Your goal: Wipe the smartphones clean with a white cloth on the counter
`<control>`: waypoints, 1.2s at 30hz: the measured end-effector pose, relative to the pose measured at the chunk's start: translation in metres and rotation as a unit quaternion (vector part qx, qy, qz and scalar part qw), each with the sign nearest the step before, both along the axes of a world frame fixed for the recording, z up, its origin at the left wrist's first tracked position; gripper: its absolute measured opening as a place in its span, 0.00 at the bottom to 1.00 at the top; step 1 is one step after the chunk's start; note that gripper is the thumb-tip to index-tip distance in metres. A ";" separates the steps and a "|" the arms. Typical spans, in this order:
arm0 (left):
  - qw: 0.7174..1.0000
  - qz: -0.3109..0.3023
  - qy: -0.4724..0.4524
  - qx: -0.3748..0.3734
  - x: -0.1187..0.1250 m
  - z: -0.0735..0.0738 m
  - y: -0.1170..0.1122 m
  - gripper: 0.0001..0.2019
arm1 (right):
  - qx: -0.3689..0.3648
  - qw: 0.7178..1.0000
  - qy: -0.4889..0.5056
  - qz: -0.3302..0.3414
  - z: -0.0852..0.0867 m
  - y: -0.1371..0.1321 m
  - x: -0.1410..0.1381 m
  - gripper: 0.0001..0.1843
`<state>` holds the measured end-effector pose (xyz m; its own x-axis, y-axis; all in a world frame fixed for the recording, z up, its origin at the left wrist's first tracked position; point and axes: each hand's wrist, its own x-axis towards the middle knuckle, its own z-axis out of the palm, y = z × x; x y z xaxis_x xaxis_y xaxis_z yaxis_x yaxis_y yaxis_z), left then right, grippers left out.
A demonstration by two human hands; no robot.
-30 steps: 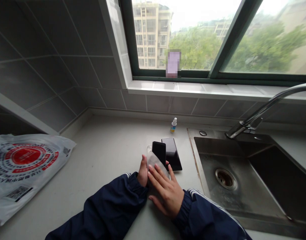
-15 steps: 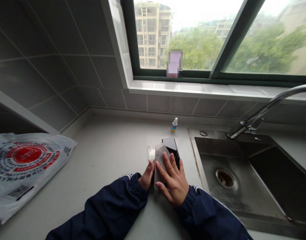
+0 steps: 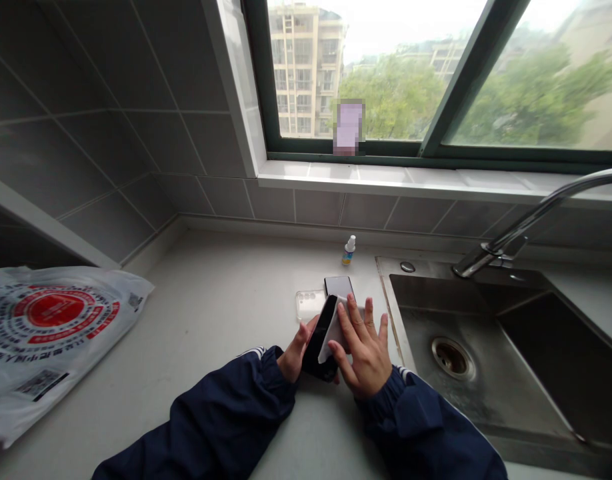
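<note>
A black smartphone (image 3: pixel 316 350) rests tilted in my left hand (image 3: pixel 296 350), which is closed around its left edge and underside, thumb upright along the side. My right hand (image 3: pixel 363 350) lies with spread, stretched fingers on a grey cloth (image 3: pixel 339 327), pressing it against the phone's glossy face. The cloth covers the right part of that face. Just beyond my hands, a second dark flat device (image 3: pixel 339 286), like a phone, lies on the counter, partly hidden by the cloth and fingers. To its left is a clear phone case (image 3: pixel 309 305) with camera cut-outs.
A small white-capped spray bottle (image 3: pixel 349 251) stands near the back wall. On the right are a steel sink (image 3: pixel 466 400) and a chrome faucet (image 3: pixel 511 233). A printed plastic bag (image 3: pixel 56 333) occupies the left of the pale counter (image 3: pixel 226 293), below the window.
My right hand and the cloth have slid to the right across the phone, uncovering its black left part. My left hand stays in about the same place.
</note>
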<state>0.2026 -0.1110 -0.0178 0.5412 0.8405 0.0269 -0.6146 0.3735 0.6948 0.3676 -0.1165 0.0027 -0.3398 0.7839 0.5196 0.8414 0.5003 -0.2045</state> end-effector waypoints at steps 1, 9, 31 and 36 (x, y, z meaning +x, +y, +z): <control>1.000 0.002 0.008 0.004 0.000 0.000 0.000 0.42 | -0.003 1.000 0.003 0.002 0.001 0.001 0.001 0.35; 0.998 -0.003 0.059 0.031 -0.002 0.011 0.000 0.42 | 0.002 0.999 0.032 0.003 0.002 0.004 0.005 0.36; 0.996 0.078 0.043 0.016 -0.001 -0.013 -0.003 0.28 | -0.019 0.988 -0.087 0.123 0.000 -0.015 -0.012 0.37; 0.996 0.071 -0.009 -0.053 0.002 -0.007 0.001 0.33 | -0.024 0.981 -0.105 0.159 0.007 -0.017 -0.015 0.37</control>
